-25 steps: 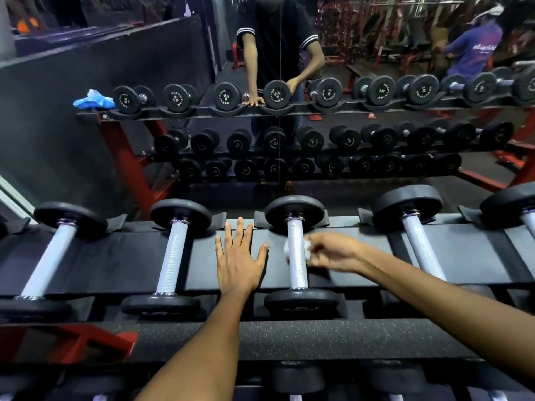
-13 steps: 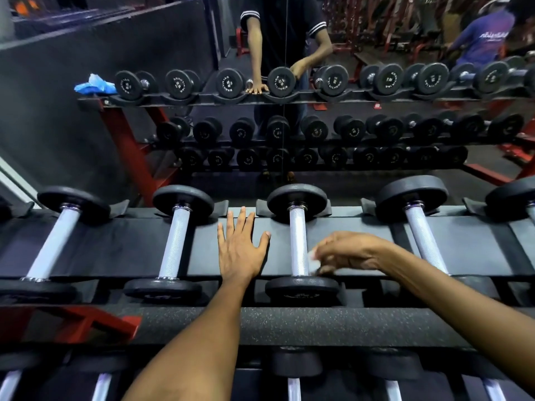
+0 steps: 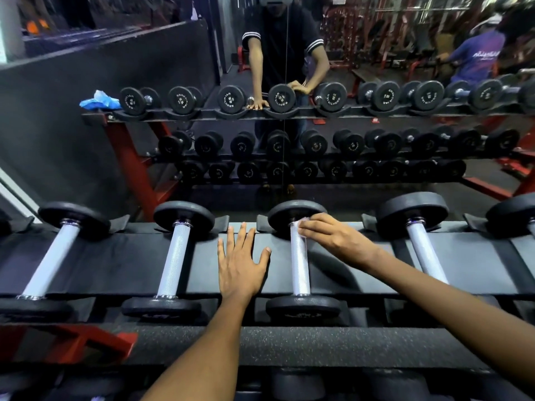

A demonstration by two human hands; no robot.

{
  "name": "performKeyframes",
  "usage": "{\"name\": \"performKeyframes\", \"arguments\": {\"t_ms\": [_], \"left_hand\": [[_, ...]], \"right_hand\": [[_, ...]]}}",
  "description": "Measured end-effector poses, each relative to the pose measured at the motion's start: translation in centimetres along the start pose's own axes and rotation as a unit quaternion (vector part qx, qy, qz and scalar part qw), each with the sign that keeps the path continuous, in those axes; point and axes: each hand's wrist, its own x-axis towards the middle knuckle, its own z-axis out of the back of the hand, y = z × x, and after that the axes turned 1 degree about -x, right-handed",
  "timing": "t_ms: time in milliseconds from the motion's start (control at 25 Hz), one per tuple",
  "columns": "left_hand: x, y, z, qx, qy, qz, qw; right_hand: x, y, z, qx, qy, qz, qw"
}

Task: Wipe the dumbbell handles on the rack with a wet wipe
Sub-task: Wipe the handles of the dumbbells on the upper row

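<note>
Pinching wet wipe (image 3: 304,222), right hand (image 3: 337,241) moved to handle's (image 3: 299,264) far end; left hand (image 3: 238,263) stays spread

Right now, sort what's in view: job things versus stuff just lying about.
Job:
right hand pressing the wet wipe on the far end of the dumbbell handle
neighbouring handles
rack shelf
left hand flat on it

Lying about:
blue bag, seen in the mirror

Knurled, pale metal handle (image 3: 300,264) between matt black rubbery heads (image 3: 302,307); the rack (image 3: 347,264) shelf is matt black.
</note>
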Motion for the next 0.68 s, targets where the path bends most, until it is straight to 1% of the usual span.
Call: {"name": "performKeyframes", "arguments": {"t_ms": [80,120,160,280,320,360,400,440,480,520,560,600,680], "left_hand": [[0.0,0.0,-0.1,0.003,-0.003,0.001,1.000],[0.0,-0.1,0.0,0.003,-0.002,0.001,1.000],[0.0,-0.2,0.1,0.001,-0.002,0.000,1.000],[-0.2,-0.1,0.1,-0.007,-0.005,0.002,1.000],[-0.2,-0.1,0.1,-0.009,-0.008,0.001,1.000],[-0.1,-0.1,0.1,-0.009,-0.010,0.000,1.000],[-0.1,-0.1,0.1,-0.010,-0.012,0.000,1.000],[-0.1,-0.1,0.1,-0.010,-0.013,0.001,1.000],[-0.1,-0.1,0.1,-0.011,-0.014,0.002,1.000],[-0.1,-0.2,0.2,-0.012,-0.014,0.001,1.000],[-0.1,-0.2,0.2,-0.010,-0.010,0.000,1.000],[-0.2,-0.2,0.2,-0.008,-0.008,0.001,1.000],[0.0,-0.2,0.2,-0.005,-0.009,0.004,1.000]], "right_hand": [[1.4,0.9,-0.1,-0.002,0.033,0.026,0.999],[1.7,1.0,0.1,0.017,0.040,0.021,0.999],[1.6,0.8,0.2,0.037,0.026,0.000,0.999],[-0.4,1.0,0.3,0.051,0.000,-0.127,0.991],[-1.0,1.4,0.1,0.057,0.001,-0.194,0.979],[-1.2,1.9,0.0,0.090,-0.006,-0.290,0.953],[-0.9,2.3,0.0,0.167,-0.020,-0.415,0.894],[0.0,2.5,0.3,0.293,-0.058,-0.536,0.789],[0.9,2.5,0.5,0.441,-0.105,-0.607,0.652],[1.8,2.8,0.9,0.554,-0.126,-0.639,0.518],[2.7,3.2,1.3,0.612,-0.126,-0.649,0.434],[3.5,3.7,1.7,0.632,-0.106,-0.650,0.409],[5.0,4.9,2.0,0.629,-0.058,-0.642,0.435]]}}
